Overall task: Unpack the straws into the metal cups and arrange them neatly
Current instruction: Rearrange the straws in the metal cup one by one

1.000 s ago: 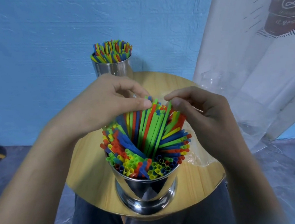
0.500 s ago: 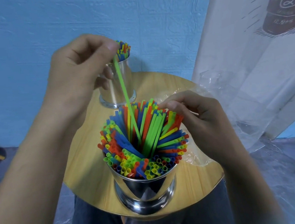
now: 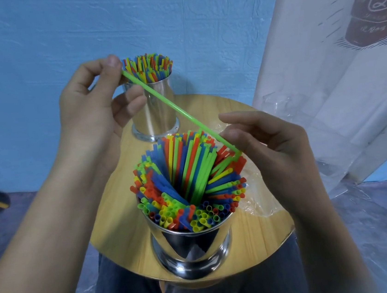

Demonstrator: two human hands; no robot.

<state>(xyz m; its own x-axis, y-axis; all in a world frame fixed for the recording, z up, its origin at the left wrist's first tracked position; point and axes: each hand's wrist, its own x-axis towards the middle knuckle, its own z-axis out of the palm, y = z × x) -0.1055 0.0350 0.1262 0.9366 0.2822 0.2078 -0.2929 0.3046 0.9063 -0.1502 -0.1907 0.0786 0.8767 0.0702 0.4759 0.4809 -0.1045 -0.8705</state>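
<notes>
The green straw has swung from upright to slanting. My left hand pinches its top, and its lower end reaches the near cup. My right hand waits loosely open beside it. Reseating comes next, I judge.

Bright, soft, even light fills the scene, with no hard shadows. The near cup mirrors its surroundings in dark wedges and pale streaks; the far cup carries a broad white sheen. A faint shadow lies on the desk at the near cup's base. Clear plastic glints beside it. The straws and the green straw above them are crisp. Wide-angle stretch swells both forearms toward the lower corners, where detail turns soft.
</notes>
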